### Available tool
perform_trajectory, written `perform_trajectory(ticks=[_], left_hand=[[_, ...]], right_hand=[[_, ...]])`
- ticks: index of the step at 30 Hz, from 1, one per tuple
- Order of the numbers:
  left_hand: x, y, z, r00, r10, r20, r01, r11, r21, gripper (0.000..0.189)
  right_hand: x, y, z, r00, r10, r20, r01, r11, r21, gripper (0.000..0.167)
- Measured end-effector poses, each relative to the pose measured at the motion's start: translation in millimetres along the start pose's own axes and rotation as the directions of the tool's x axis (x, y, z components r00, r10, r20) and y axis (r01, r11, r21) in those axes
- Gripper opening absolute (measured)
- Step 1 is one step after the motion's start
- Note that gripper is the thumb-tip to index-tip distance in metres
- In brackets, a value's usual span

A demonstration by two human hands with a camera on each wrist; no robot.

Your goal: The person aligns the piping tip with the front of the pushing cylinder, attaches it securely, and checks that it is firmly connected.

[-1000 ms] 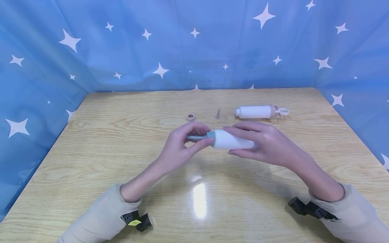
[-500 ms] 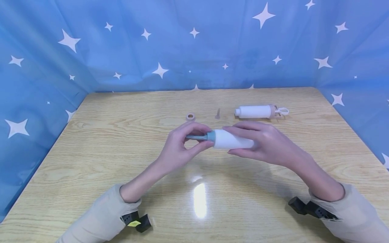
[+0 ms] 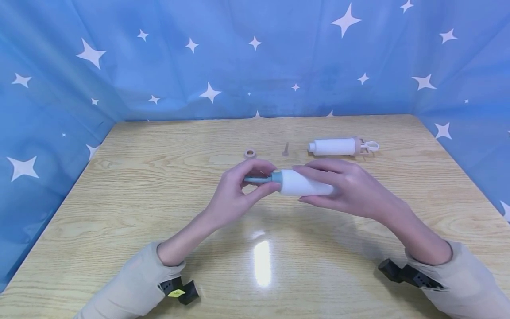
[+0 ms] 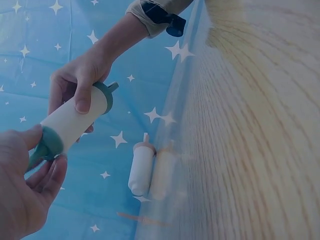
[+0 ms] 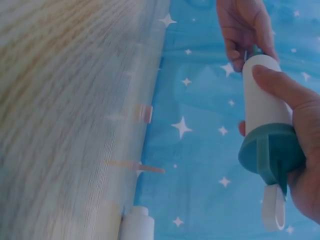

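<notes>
- Left hand pinches teal cap; right hand grips white tube.
- Pose barely changed from before.
- Yellow label too small to read.

Grips the teal-flanged white cylinder in the right hand and pinches its far tip with the left hand before a starry blue curtain.

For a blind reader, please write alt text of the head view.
The left hand pinches the teal cap of a white cylindrical tube, whose body the right hand grips. Beyond, on a wood-grain table, lie a pinkish ring, a slim pinkish piece and a white-and-pink cylinder.
</notes>
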State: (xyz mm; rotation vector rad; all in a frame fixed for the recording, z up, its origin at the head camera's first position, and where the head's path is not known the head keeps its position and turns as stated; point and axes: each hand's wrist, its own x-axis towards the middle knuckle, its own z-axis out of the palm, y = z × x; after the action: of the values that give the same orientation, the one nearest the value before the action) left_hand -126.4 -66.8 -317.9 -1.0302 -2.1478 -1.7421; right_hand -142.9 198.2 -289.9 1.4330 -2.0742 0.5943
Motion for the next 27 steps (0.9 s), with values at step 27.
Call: perform_trajectory(ticks=[27], left_hand=[[0.7,-1.2,-1.0,0.996,0.090,-0.010,-0.090,0.996,0.009,0.025]], right_hand=[[-1.4,0.9,2.3,1.000,0.008,-0.008,-0.008,1.000,-0.020,0.053]])
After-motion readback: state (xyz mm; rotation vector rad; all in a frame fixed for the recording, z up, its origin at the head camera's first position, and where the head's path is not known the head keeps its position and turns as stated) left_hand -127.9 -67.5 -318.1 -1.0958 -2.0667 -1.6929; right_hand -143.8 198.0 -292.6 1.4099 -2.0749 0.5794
